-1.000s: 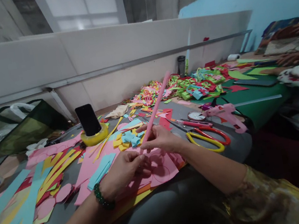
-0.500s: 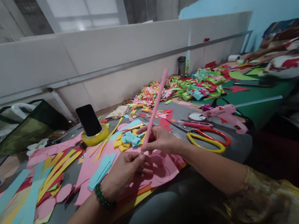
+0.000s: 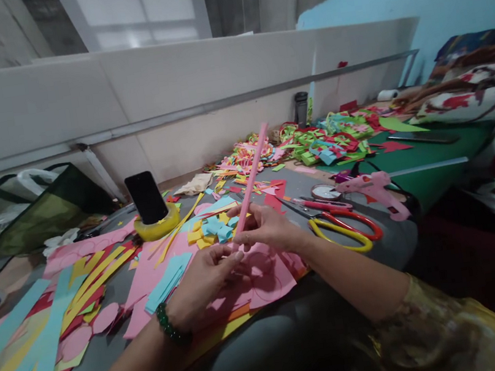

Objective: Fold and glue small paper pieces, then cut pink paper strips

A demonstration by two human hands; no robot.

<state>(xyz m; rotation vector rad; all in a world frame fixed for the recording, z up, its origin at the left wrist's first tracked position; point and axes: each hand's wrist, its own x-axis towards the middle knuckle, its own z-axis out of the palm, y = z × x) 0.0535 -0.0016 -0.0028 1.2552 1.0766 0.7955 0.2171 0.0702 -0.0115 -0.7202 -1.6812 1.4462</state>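
Observation:
A long, narrow pink strip point(image 3: 253, 175), like paper or felt, slants up and away from my hands. My right hand point(image 3: 266, 229) pinches it near its lower part between thumb and fingers. At the strip's lower end, my left hand point(image 3: 217, 274) is closed, thumb against fingers; the very tip is hidden there. Under both hands lies a pink sheet point(image 3: 271, 284) with drawn circles. Just beyond them sits a small pile of yellow and light-blue folded pieces point(image 3: 217, 228). Light-blue strips point(image 3: 169, 282) rest beside my left hand.
Scissors point(image 3: 342, 230) with red and yellow handles and a pink glue gun point(image 3: 375, 188) lie to the right. A phone point(image 3: 146, 197) leans on a yellow tape roll point(image 3: 158, 225). Colourful woven strips point(image 3: 333, 138) are heaped at the back. Another person's sleeve point(image 3: 470, 93) shows at far right.
The pink strip's upper end has dipped slightly and shifted left. My hands stay nearly in place. At far right, the other person's arm has moved.

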